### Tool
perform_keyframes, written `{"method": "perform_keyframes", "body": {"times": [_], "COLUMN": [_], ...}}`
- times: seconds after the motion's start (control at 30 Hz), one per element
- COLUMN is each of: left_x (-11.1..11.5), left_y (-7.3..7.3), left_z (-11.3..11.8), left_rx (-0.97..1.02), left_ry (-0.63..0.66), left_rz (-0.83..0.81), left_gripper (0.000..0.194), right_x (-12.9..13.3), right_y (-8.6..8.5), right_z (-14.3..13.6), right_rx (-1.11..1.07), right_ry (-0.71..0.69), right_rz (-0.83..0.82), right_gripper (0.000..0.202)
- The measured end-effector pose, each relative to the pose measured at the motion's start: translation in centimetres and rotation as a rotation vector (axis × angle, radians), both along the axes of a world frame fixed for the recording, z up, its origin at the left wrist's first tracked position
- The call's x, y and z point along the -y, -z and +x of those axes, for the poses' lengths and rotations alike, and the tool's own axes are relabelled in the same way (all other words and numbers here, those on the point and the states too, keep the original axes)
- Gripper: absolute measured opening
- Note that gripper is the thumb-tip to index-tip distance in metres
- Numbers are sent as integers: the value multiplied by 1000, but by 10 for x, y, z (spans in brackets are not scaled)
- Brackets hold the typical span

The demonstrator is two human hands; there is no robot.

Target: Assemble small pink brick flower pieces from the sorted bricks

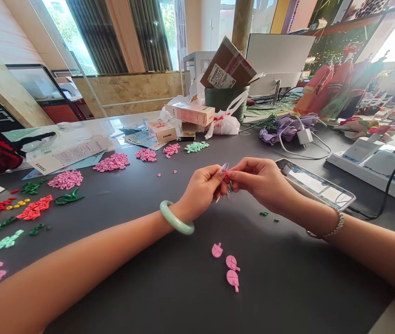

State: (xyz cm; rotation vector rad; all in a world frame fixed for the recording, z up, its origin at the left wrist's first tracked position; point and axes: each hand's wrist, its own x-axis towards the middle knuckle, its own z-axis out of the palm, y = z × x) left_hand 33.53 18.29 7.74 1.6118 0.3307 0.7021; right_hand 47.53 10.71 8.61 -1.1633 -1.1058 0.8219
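Note:
My left hand (pixel 207 184), with a pale green bangle (pixel 177 221) at the wrist, is closed in a pinch at the centre of the view. My right hand (pixel 259 178) meets it there, thumb and forefinger pinched. Between the fingertips shows a small pink building piece (pixel 227 177), with a bit of green below it; the fingers hide most of both. Nearer to me lie three round pink pieces with short stems, one pink petal piece (pixel 217 250) apart from the other two. Two tiny green pieces (pixel 264 214) rest on the table below my right hand.
Sorted piles of pink pieces (pixel 66 180), red pieces (pixel 35 208) and green pieces spread along the left. A phone (pixel 317 184) lies right of my right hand, near a white power strip (pixel 374 169) with cables. Small boxes (pixel 190 114) and a dark green bin (pixel 214 99) stand behind.

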Motion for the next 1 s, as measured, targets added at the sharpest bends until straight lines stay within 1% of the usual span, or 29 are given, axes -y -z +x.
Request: {"method": "perform_keyframes", "body": {"times": [0.2,0.37,0.47,0.53,0.6,0.7,0.83,1.0], "left_x": [-1,0,1,2,2,1,0,0], "left_y": [1,0,-1,-2,-2,-2,-1,0], "left_z": [1,1,1,2,3,4,4,3], "left_rx": [-7,-19,-21,-7,5,22,42,15], "left_ry": [2,-2,14,50,83,102,131,141], "left_rz": [25,29,-15,-81,-156,-225,-225,-191], "left_gripper": [39,38,38,37,36,41,44,43], "right_x": [0,1,1,1,1,2,6,9], "right_y": [2,0,-2,-3,-5,-10,-15,-16], "right_z": [-2,-2,0,2,4,6,5,5], "right_rx": [-21,1,61,123,188,262,330,401], "right_ry": [38,15,10,18,31,41,39,54], "right_rz": [-1,-7,11,31,63,122,163,178], "right_gripper": [35,36,38,37,33,24,17,19]}}
